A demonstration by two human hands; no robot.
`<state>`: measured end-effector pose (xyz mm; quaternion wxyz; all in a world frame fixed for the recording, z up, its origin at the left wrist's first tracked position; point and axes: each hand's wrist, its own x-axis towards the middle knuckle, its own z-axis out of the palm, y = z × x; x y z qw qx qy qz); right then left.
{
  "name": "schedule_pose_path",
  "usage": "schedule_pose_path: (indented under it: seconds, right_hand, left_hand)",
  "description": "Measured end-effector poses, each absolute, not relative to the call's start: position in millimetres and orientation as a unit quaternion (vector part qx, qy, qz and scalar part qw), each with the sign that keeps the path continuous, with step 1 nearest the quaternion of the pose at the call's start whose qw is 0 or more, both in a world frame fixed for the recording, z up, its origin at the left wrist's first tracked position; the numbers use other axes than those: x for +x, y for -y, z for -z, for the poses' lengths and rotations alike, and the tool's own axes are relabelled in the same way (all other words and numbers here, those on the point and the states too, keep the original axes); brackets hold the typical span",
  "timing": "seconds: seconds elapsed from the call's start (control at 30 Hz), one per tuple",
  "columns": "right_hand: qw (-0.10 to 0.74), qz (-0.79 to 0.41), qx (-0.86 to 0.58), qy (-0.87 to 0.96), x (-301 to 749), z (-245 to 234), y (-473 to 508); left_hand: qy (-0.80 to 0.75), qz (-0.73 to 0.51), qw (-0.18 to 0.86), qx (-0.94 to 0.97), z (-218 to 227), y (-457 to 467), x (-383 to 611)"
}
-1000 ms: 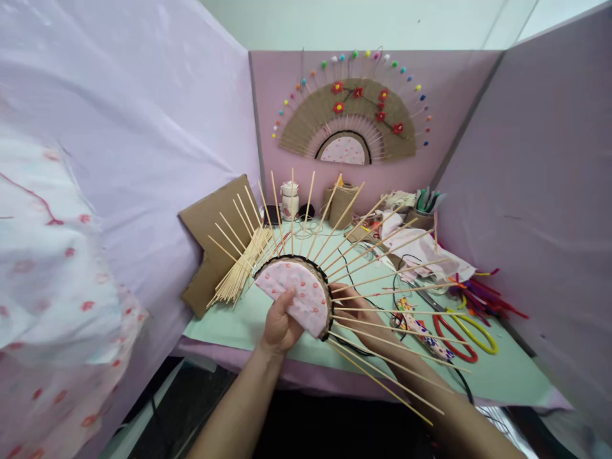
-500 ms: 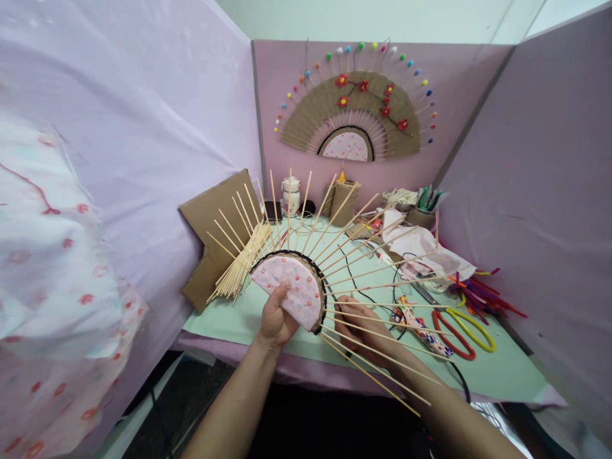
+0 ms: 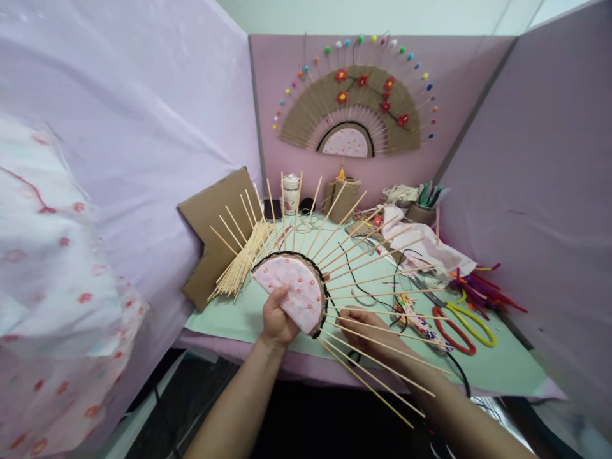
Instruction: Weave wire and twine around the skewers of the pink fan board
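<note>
Right hand has cleared the fan's rim, pinching cord; left hand grips straight edge.

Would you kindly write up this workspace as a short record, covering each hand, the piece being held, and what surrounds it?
Left hand: grips a floral half-round base, thumb on its fabric face
Right hand: among the sticks, pinching black cord
Held piece: wooden sticks radiate from its curved, dark-edged side
Table, left: stick bundle, cut cardboard
Table, right: red-and-yellow-handled scissors, pipe cleaners
Table, back: lidded jar, twine spool
Back panel: brown fan with red flowers, colored balls around it
</note>
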<state>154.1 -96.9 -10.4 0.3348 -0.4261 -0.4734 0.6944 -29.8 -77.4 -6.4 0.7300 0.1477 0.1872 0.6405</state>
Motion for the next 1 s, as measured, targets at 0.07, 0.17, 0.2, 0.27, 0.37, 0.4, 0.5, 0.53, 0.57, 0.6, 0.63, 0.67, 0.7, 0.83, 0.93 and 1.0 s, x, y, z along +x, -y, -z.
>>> schedule_pose_path:
  seconds: [0.07,0.17,0.2,0.27,0.37,0.4,0.5,0.53,0.57,0.6,0.63,0.67,0.7,0.83,0.93,1.0]
  right_hand:
    - [0.357,-0.680,-0.438,0.467,165.0,8.1,91.4]
    - [0.400,-0.662,-0.443,0.453,187.1,-2.7,80.7]
    - [0.415,-0.656,-0.440,0.451,195.1,-9.1,77.0]
    - [0.447,-0.641,-0.429,0.453,210.3,-25.6,70.4]
    - [0.482,-0.611,-0.421,0.466,227.2,-54.6,63.9]
    - [0.490,-0.601,-0.421,0.471,230.6,-63.9,62.9]
    - [0.512,-0.566,-0.416,0.495,234.4,-87.1,62.1]
    - [0.519,-0.552,-0.413,0.505,234.2,-92.9,62.2]
    - [0.524,-0.540,-0.410,0.516,233.8,-97.6,62.4]
    - [0.526,-0.529,-0.409,0.525,233.5,-101.3,62.8]
    - [0.527,-0.518,-0.410,0.534,233.3,-104.2,63.3]
    - [0.528,-0.505,-0.412,0.544,233.3,-106.3,64.2]
    - [0.529,-0.491,-0.415,0.555,233.6,-107.9,65.5]
    - [0.538,-0.382,-0.441,0.608,234.7,-112.1,77.2]
    - [0.555,-0.269,-0.465,0.636,235.0,-114.2,88.8]
    - [0.563,-0.223,-0.467,0.644,237.5,-112.9,93.1]
  left_hand:
    - [-0.187,-0.642,0.727,0.158,7.8,76.6,-33.1]
    - [-0.188,-0.637,0.730,0.162,10.8,75.1,-38.5]
    - [-0.192,-0.639,0.728,0.159,12.0,74.8,-40.3]
    - [-0.205,-0.646,0.720,0.151,14.1,74.6,-43.3]
    - [-0.233,-0.646,0.714,0.138,16.3,75.6,-46.4]
    - [-0.240,-0.643,0.714,0.136,16.8,76.0,-47.1]
    - [-0.252,-0.645,0.707,0.140,17.9,76.8,-48.5]
    - [-0.256,-0.649,0.702,0.143,18.2,76.8,-48.9]
    - [-0.260,-0.653,0.696,0.145,18.6,76.5,-49.1]
    - [-0.264,-0.656,0.692,0.147,18.9,76.1,-49.3]
    - [-0.268,-0.658,0.688,0.147,19.0,75.7,-49.4]
    - [-0.270,-0.660,0.686,0.144,19.0,75.3,-49.4]
    - [-0.273,-0.663,0.683,0.140,18.8,75.0,-49.3]
    - [-0.287,-0.673,0.673,0.109,16.4,74.6,-48.3]
    - [-0.284,-0.677,0.671,0.102,14.1,74.8,-47.3]
    - [-0.280,-0.681,0.669,0.100,12.1,74.8,-46.4]
